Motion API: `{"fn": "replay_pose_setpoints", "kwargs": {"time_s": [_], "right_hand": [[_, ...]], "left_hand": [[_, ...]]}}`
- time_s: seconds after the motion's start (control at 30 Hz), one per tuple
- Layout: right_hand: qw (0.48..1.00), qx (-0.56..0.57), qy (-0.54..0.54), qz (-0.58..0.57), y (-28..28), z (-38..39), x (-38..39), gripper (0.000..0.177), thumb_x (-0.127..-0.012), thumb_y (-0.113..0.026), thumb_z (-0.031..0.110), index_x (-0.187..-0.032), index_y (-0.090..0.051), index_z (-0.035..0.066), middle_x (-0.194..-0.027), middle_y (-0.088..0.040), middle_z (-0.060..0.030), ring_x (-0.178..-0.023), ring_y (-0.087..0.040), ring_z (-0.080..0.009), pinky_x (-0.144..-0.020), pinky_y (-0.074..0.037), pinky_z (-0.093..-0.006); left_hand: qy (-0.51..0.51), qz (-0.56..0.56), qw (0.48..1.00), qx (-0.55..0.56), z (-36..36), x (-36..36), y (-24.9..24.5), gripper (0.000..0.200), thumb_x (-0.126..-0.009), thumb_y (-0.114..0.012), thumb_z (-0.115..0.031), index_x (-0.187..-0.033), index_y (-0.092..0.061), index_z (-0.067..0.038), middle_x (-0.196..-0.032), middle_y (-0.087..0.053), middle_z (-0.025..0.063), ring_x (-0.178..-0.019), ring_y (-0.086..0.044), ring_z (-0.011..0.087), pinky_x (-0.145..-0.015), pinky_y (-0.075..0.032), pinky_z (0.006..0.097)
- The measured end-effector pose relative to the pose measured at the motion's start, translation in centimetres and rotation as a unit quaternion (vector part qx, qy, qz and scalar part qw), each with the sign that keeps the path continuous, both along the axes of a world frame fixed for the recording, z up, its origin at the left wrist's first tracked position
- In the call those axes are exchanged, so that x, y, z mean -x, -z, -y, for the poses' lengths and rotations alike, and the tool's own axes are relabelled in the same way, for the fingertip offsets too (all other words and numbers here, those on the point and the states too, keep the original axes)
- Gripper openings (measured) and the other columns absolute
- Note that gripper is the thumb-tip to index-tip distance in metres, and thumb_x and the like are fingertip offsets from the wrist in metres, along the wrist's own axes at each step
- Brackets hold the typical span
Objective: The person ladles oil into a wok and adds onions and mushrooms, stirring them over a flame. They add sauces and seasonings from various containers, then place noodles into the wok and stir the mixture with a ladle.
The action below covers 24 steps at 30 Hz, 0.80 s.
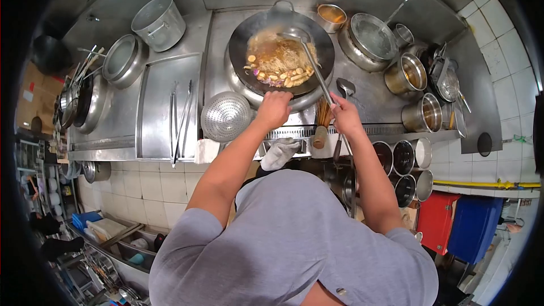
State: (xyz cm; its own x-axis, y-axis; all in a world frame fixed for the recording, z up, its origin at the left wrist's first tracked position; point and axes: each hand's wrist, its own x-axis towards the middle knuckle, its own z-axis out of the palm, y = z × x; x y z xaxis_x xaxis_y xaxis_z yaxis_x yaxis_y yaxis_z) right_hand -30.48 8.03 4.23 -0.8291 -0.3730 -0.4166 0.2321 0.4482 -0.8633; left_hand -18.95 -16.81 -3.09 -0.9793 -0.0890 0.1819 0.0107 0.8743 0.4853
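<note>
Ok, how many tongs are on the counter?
2. They lie side by side on the steel counter, left of the round strainer: left tongs, right tongs. The left hand grips the wok, the right hand the ladle. More may be hidden.

A commercial kitchen is shown: a wok [281,56] is set in a steel range [170,107], ringed by pots [159,21] and sauce tins [406,73].

Left hand [273,107] covers the near edge of the wok [241,51], so whatever it grips there is hidden. Right hand [345,116] wraps the ladle [315,67] handle, and the ladle bowl is partly sunk in the noodles [280,56]. Grey shirt [294,238] blocks everything beneath it, contents of the pots [406,73] at right are too small to tell, and the black lens border cuts off every corner.
</note>
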Motion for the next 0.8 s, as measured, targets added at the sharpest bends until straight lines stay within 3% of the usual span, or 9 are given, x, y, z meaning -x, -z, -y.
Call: {"fn": "replay_pose_setpoints", "kwargs": {"time_s": [0.13, 0.2, 0.27, 0.3, 0.33, 0.4, 0.57, 0.67, 0.8], "right_hand": [[0.999, -0.012, -0.012, -0.028, 3.1, 0.1, 0.6, 0.05, -0.109, -0.065, 0.011, -0.158, -0.064, 0.018, -0.082, -0.065, -0.001, -0.07, -0.063, -0.0107, -0.063, -0.051, -0.0293], [0.997, -0.056, -0.017, 0.049, 3.0, -0.5, 1.1, 0.049, -0.108, -0.066, 0.012, -0.157, -0.064, 0.016, -0.089, -0.073, -0.0086, -0.078, -0.069, -0.015, -0.074, -0.056, -0.0325], [0.955, -0.089, -0.095, -0.265, 4.3, -0.5, 1.0, 0.047, -0.11, -0.061, 0.011, -0.157, -0.065, 0.018, -0.081, -0.067, -0.0047, -0.06, -0.06, -0.0127, -0.061, -0.054, -0.0322], [0.912, -0.083, -0.11, -0.387, 5.2, -0.8, 0.3, 0.048, -0.109, -0.062, 0.01, -0.156, -0.065, 0.016, -0.08, -0.068, -0.0045, -0.068, -0.062, -0.0116, -0.072, -0.055, -0.0319], [0.912, -0.083, -0.111, -0.386, 5.4, -1.2, -0.7, 0.048, -0.109, -0.062, 0.01, -0.156, -0.065, 0.016, -0.08, -0.068, -0.0045, -0.068, -0.062, -0.0116, -0.072, -0.055, -0.0319], [0.978, -0.071, -0.087, -0.173, 5.3, -1.5, -1.3, 0.048, -0.107, -0.066, 0.011, -0.155, -0.065, 0.014, -0.102, -0.077, -0.0198, -0.086, -0.07, -0.0219, -0.089, -0.056, -0.0349], [0.99, -0.07, -0.08, -0.093, 3.5, -1.8, -1.2, 0.049, -0.107, -0.066, 0.009, -0.156, -0.065, 0.015, -0.09, -0.072, -0.0117, -0.079, -0.064, -0.0161, -0.079, -0.054, -0.032], [0.977, -0.011, -0.075, -0.201, 4.2, -4.2, -3.9, 0.05, -0.108, -0.064, 0.009, -0.157, -0.064, 0.017, -0.082, -0.067, -0.0087, -0.073, -0.062, -0.0124, -0.071, -0.053, -0.031], [0.996, -0.066, -0.028, 0.062, 1.8, -5.9, -5.5, 0.053, -0.108, -0.062, 0.007, -0.16, -0.061, 0.02, -0.089, -0.071, -0.0088, -0.074, -0.065, -0.0114, -0.076, -0.055, -0.0314]], "left_hand": [[-0.012, 0.008, 1.0, 0.01, -0.4, 0.1, -0.2, 0.037, -0.094, -0.074, -0.016, -0.129, -0.068, -0.007, -0.118, -0.074, 0.0157, -0.115, -0.066, 0.0372, -0.101, -0.045, 0.0495], [-0.01, -0.015, 1.0, 0.004, -0.2, -0.1, -0.2, 0.037, -0.093, -0.075, -0.017, -0.128, -0.068, -0.007, -0.118, -0.074, 0.0159, -0.115, -0.066, 0.0371, -0.101, -0.045, 0.0496], [-0.007, -0.003, 1.0, 0.005, 0.1, 0.0, -0.5, 0.037, -0.093, -0.075, -0.017, -0.128, -0.068, -0.007, -0.118, -0.074, 0.0159, -0.115, -0.066, 0.037, -0.101, -0.045, 0.0497], [-0.002, 0.014, 1.0, 0.001, 0.1, -0.2, -0.5, 0.037, -0.093, -0.075, -0.017, -0.128, -0.068, -0.007, -0.117, -0.074, 0.0158, -0.115, -0.066, 0.0369, -0.101, -0.045, 0.0498], [-0.002, 0.015, 1.0, 0.0, 0.0, -0.3, -0.4, 0.037, -0.093, -0.075, -0.017, -0.128, -0.068, -0.007, -0.117, -0.074, 0.0158, -0.115, -0.066, 0.0369, -0.101, -0.045, 0.0498], [-0.005, -0.001, 1.0, 0.005, 0.0, -0.2, -0.4, 0.038, -0.093, -0.075, -0.017, -0.129, -0.068, -0.006, -0.117, -0.074, 0.0162, -0.116, -0.066, 0.0368, -0.101, -0.045, 0.0498], [-0.002, 0.005, 1.0, 0.008, 0.1, -0.1, -0.5, 0.039, -0.094, -0.075, -0.017, -0.13, -0.068, -0.006, -0.118, -0.074, 0.0162, -0.116, -0.066, 0.0363, -0.101, -0.045, 0.0498], [0.0, 0.007, 1.0, 0.009, 0.0, -0.3, -0.2, 0.037, -0.094, -0.075, -0.018, -0.129, -0.067, -0.007, -0.118, -0.074, 0.0157, -0.116, -0.066, 0.0359, -0.101, -0.045, 0.0496], [-0.017, -0.008, 1.0, 0.007, -0.3, -0.3, -0.2, 0.036, -0.094, -0.075, -0.018, -0.127, -0.067, -0.007, -0.117, -0.073, 0.0155, -0.116, -0.066, 0.0359, -0.102, -0.045, 0.0493]]}}
